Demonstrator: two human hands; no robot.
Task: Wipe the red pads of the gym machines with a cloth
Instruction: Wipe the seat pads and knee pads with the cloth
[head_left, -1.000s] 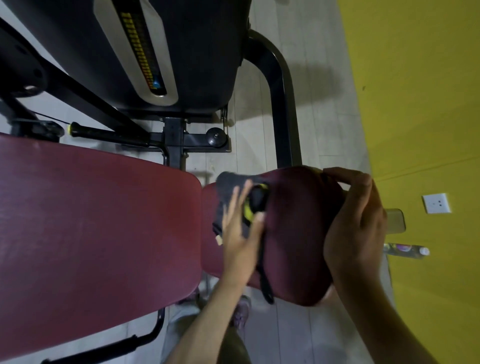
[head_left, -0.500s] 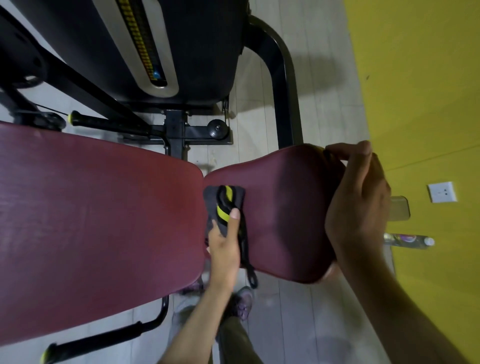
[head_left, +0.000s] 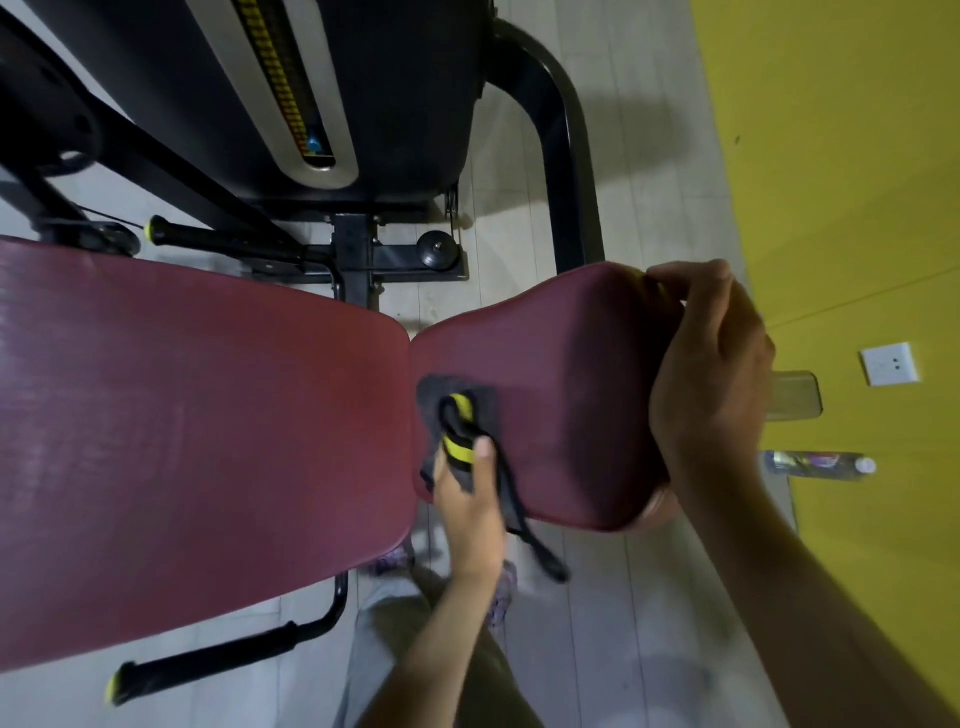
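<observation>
A dark grey cloth (head_left: 460, 415) with yellow bands and a black strap lies pressed on the smaller red pad (head_left: 561, 405), near that pad's left edge, close to the narrow gap that separates it from the larger red pad (head_left: 208, 441). Both pads are smooth, slightly shiny vinyl with rounded corners; the larger one is broad and flat, the smaller one waisted and bulging toward the right.

The left hand (head_left: 470, 499) reaches up from below, its fingers closed on the cloth with the thumb on top, holding it against the pad. The black strap hangs off the pad's lower edge beside this hand. The right hand (head_left: 709, 364) is clamped around the smaller pad's right end, fingers curled over its top corner.

Behind the pads stands the black metal frame (head_left: 566, 156) of the machine, with a weight stack cover (head_left: 291, 88) marked in yellow. A black handle with a yellow tip (head_left: 208, 670) juts out below the larger pad. The floor (head_left: 649, 623) is pale planks. At right are a yellow wall (head_left: 831, 156), a white socket (head_left: 889, 364) and a plastic bottle (head_left: 821, 464) lying flat.
</observation>
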